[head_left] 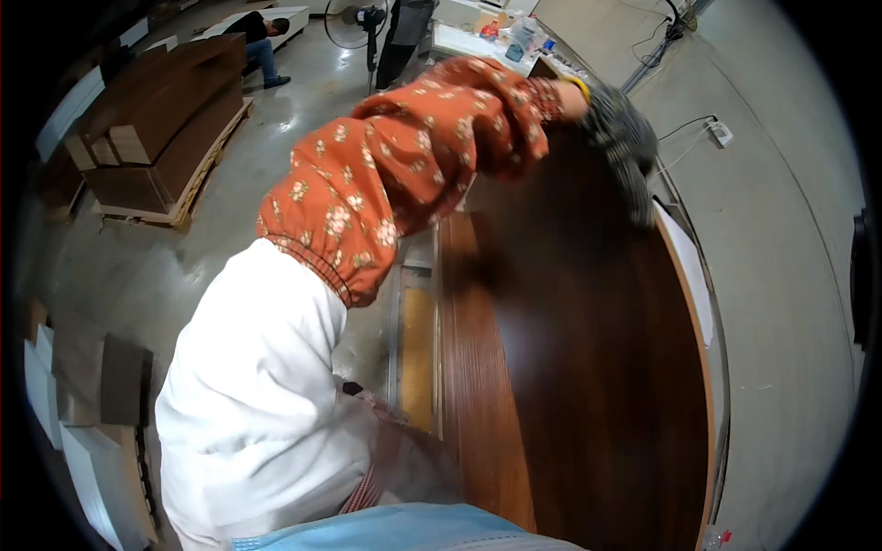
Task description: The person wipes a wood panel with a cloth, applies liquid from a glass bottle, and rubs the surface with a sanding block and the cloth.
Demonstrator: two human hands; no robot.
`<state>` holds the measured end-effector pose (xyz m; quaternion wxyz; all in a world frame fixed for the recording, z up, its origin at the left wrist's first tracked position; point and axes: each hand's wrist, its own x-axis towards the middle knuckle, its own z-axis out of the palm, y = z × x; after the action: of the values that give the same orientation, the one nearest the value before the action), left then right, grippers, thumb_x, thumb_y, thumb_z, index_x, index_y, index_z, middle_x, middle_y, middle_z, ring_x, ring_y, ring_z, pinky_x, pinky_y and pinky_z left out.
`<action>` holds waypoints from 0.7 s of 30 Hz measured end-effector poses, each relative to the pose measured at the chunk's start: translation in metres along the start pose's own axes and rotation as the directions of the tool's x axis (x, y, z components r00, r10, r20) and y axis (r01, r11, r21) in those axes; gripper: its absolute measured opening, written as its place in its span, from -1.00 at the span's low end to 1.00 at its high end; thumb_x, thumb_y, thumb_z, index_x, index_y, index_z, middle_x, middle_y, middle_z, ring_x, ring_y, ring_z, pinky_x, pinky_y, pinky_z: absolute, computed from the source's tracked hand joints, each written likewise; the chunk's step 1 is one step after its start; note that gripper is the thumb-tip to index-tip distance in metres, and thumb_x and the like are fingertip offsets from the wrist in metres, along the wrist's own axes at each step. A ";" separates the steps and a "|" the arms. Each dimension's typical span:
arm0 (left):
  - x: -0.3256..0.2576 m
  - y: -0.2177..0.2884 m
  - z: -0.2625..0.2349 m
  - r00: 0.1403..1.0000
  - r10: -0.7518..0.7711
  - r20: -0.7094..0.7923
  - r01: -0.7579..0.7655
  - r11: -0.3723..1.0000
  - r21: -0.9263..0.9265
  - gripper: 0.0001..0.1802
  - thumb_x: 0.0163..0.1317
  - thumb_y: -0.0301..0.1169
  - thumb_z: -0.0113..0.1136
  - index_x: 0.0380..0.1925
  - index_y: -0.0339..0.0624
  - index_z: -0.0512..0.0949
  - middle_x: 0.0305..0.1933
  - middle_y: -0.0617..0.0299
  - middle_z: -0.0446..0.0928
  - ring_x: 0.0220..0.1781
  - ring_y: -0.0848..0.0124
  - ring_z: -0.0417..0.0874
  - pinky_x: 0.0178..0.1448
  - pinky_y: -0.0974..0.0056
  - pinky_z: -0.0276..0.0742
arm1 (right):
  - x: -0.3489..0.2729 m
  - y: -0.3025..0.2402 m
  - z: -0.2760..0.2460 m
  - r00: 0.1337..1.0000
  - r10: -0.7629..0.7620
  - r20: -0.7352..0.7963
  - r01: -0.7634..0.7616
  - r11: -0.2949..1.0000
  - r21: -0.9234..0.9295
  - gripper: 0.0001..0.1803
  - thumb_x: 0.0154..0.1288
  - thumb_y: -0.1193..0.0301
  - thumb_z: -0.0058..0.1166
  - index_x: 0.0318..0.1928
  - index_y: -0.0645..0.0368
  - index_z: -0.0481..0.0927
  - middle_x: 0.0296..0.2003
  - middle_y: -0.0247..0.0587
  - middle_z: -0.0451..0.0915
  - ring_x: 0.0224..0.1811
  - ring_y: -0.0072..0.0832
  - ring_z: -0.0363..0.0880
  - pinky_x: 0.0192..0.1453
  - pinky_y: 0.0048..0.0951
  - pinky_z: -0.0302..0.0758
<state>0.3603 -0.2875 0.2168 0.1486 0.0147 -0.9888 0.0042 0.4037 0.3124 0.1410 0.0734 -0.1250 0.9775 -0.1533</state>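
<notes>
I see my left arm, in a white sleeve w/ an orange floral oversleeve (404,174), reaching up and across. The left hand (623,147), in a grey knit glove, lies on the far top edge of a big dark brown wood panel (588,367); can't tell if it's clamped or just pressing. The panel stands beside a grey wall (790,303). Right hand not seen. Stacked brown boards (161,129) sit on a pallet, upper left.

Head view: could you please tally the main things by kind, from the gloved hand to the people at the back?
left hand, gloved: 1
dark brown panel under it: 1
other people, a seated person and a standing person: 2
fan: 1
pallet stacked with brown boards: 1
Total: 6
</notes>
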 end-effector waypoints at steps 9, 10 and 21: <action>-0.018 -0.047 0.074 0.548 -0.516 -0.658 0.247 0.852 -0.462 -0.52 0.34 0.00 -0.06 0.14 0.04 0.46 0.10 0.02 0.49 0.22 0.11 0.44 0.31 0.16 0.30 | 0.076 0.015 0.054 0.981 -0.154 -0.118 0.135 0.978 -0.158 -0.43 0.35 0.24 -0.04 0.33 0.10 0.26 0.03 -0.03 0.52 0.04 -0.26 0.51 0.08 -0.38 0.45; -0.012 -0.036 0.085 0.380 -0.689 -0.617 0.230 0.717 -0.658 -0.54 0.37 -0.05 -0.08 0.19 0.08 0.42 0.11 0.00 0.48 0.23 0.10 0.43 0.32 0.15 0.29 | 0.081 0.023 0.053 0.979 -0.146 -0.146 0.121 0.979 -0.164 -0.44 0.36 0.24 -0.05 0.33 0.10 0.26 0.04 -0.03 0.51 0.05 -0.26 0.51 0.09 -0.38 0.45; -0.012 -0.069 0.193 0.675 -0.694 -0.252 0.591 0.712 -0.378 -0.57 0.38 -0.09 -0.14 0.17 0.05 0.42 0.06 -0.06 0.50 0.15 0.03 0.48 0.26 0.09 0.35 | 0.049 0.184 0.039 0.841 0.245 -0.481 -0.329 0.940 -0.095 -0.49 0.43 0.31 -0.17 0.34 0.11 0.22 0.11 -0.07 0.47 0.11 -0.23 0.47 0.18 -0.39 0.41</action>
<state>0.3166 -0.3588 0.0288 0.3272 0.3436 -0.8621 -0.1781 0.3229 0.4580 0.0408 -0.1506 0.0575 0.9837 -0.0799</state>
